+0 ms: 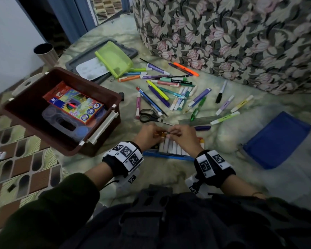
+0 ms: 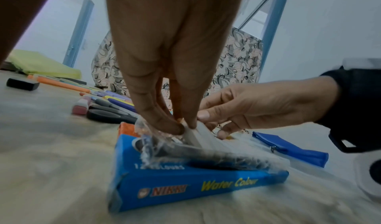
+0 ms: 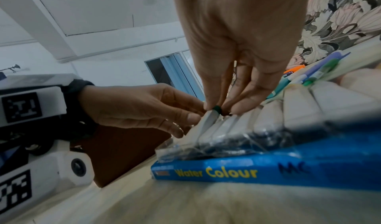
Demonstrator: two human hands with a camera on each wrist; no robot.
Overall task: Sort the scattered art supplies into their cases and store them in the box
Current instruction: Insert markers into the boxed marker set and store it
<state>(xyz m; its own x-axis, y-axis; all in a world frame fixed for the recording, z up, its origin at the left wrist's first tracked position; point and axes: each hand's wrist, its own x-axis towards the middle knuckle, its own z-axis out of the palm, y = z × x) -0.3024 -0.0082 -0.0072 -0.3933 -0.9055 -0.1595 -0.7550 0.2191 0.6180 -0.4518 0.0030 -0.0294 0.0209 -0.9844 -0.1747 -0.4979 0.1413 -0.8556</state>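
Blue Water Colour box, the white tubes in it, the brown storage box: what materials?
Blue Water Colour box: looks like printed cardboard, creased corners, crinkled clear film on top. White tubes: flat crimped ends; soft metal or plastic, unclear. Brown storage box: likely moulded plastic, smooth walls, white clip latches.

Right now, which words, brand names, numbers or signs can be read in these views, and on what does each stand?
"NIKKI": blue watercolour box, front edge.
"Water Colour": same edge, in yellow; also legible in the right wrist view.
"12 ... COLOURS": box top, blurred, partly guessed.
"MC": handwritten on the box edge, uncertain.
Coloured pencil box in the brown storage box: print too small.
Wristband markers: patterns, no words.
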